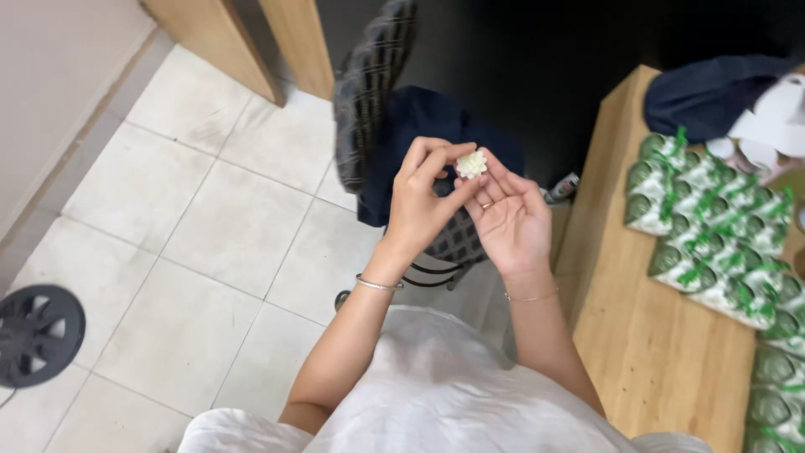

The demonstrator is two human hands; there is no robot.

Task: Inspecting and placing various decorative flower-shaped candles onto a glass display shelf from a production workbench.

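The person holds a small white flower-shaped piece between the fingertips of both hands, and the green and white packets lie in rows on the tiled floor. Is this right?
Not quite. The packets lie in rows on the wooden table at the person's right, not on the tiled floor; the head view shows it. The rest holds: left hand and right hand both hold the white flower-shaped piece at their fingertips.

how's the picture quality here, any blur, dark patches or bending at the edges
Head view: even, soft light on the pale floor tiles; top centre falls into near-black shadow; the green-and-white wrapped packets on the wooden table look smeared; the small cream flower-shaped piece is sharp; door frames lean, hinting wide-angle distortion.
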